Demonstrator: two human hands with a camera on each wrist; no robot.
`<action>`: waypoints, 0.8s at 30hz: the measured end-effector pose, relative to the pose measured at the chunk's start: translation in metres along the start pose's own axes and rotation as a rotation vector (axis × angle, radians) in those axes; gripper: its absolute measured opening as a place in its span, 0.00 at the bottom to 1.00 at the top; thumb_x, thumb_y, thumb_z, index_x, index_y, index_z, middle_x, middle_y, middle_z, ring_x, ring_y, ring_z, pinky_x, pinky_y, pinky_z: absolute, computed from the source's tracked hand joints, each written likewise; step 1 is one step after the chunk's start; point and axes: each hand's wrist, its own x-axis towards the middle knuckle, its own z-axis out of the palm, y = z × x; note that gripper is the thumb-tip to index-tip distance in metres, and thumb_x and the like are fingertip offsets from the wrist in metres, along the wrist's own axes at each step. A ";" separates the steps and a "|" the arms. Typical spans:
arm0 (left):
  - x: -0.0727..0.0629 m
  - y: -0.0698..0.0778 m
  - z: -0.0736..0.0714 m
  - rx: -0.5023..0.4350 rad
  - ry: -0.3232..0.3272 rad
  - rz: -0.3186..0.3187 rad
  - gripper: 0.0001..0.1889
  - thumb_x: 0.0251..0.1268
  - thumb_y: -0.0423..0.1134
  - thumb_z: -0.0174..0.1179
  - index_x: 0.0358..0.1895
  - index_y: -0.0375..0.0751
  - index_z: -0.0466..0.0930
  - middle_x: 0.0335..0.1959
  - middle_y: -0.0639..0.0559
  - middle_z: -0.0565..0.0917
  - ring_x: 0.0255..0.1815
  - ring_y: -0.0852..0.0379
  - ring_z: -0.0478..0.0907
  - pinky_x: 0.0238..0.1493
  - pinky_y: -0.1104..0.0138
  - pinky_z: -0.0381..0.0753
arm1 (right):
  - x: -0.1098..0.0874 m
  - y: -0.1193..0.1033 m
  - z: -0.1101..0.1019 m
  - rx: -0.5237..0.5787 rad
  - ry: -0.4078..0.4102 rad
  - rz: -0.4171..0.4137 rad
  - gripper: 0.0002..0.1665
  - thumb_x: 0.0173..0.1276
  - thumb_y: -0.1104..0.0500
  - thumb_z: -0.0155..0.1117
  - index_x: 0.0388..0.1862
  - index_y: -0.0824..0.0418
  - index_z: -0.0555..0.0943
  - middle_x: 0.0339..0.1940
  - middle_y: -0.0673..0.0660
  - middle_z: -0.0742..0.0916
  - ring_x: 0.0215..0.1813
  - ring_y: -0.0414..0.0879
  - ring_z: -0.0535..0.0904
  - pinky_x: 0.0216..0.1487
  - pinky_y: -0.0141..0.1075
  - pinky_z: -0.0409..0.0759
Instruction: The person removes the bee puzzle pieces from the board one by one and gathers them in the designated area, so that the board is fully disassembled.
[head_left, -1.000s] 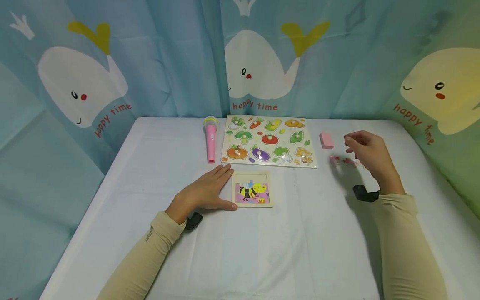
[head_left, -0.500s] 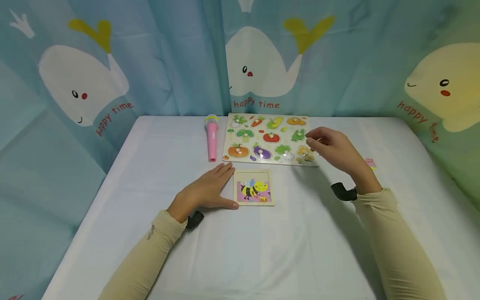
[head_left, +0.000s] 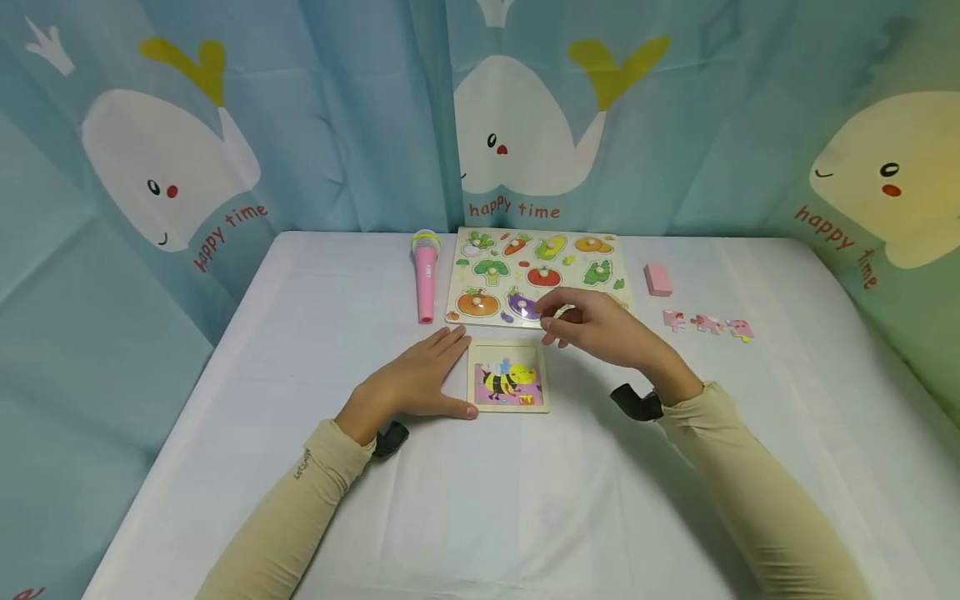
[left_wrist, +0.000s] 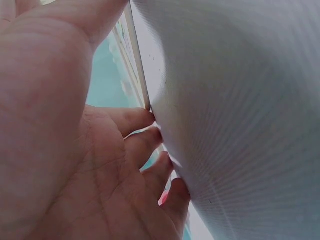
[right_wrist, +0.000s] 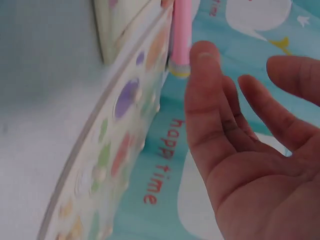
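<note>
A small wooden tray puzzle (head_left: 546, 392) with a bee picture lies flat at the middle of the table; pieces fill its lower part and bare wood shows along the top. My left hand (head_left: 412, 375) rests at its left side, fingers straight, fingertips by the upper left corner and thumb at the lower left corner. Just above the tray's upper right corner hovers my right hand (head_left: 596, 329), fingers loosely bent. In the right wrist view nothing shows between those fingers (right_wrist: 205, 100). Three pink jigsaw pieces (head_left: 707, 324) lie in a row farther right.
Behind the tray lies a vegetable peg puzzle board (head_left: 459, 267), partly covered by my right hand. A pink toy microphone (head_left: 425, 283) lies left of the board. A pink block (head_left: 658, 280) stands to its right. The whale-print curtain (head_left: 360, 125) borders the table's back.
My right hand has moved left from over the pink pieces, across the board's front, to the bee tray. All three pieces and the pink block show again. My left hand stays put.
</note>
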 end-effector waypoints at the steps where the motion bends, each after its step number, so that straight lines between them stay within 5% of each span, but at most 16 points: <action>1: 0.000 0.000 0.000 -0.001 0.000 0.000 0.61 0.65 0.67 0.71 0.88 0.37 0.48 0.90 0.44 0.46 0.89 0.44 0.40 0.85 0.52 0.46 | 0.002 0.000 0.004 0.007 -0.016 -0.002 0.14 0.82 0.64 0.60 0.60 0.69 0.83 0.49 0.65 0.88 0.43 0.61 0.89 0.50 0.48 0.86; 14: 0.001 0.000 0.000 0.002 0.000 -0.007 0.61 0.65 0.68 0.70 0.88 0.38 0.48 0.90 0.45 0.45 0.89 0.45 0.39 0.85 0.52 0.45 | 0.017 -0.002 0.038 0.022 -0.239 -0.025 0.17 0.82 0.66 0.55 0.63 0.72 0.80 0.55 0.66 0.86 0.47 0.52 0.89 0.56 0.47 0.86; 24: -0.002 0.001 -0.002 -0.003 -0.001 -0.007 0.60 0.66 0.68 0.70 0.88 0.37 0.48 0.90 0.44 0.46 0.89 0.45 0.39 0.85 0.53 0.45 | 0.029 -0.009 0.053 -0.218 -0.255 -0.089 0.15 0.75 0.70 0.60 0.57 0.71 0.86 0.54 0.61 0.88 0.53 0.51 0.84 0.61 0.51 0.83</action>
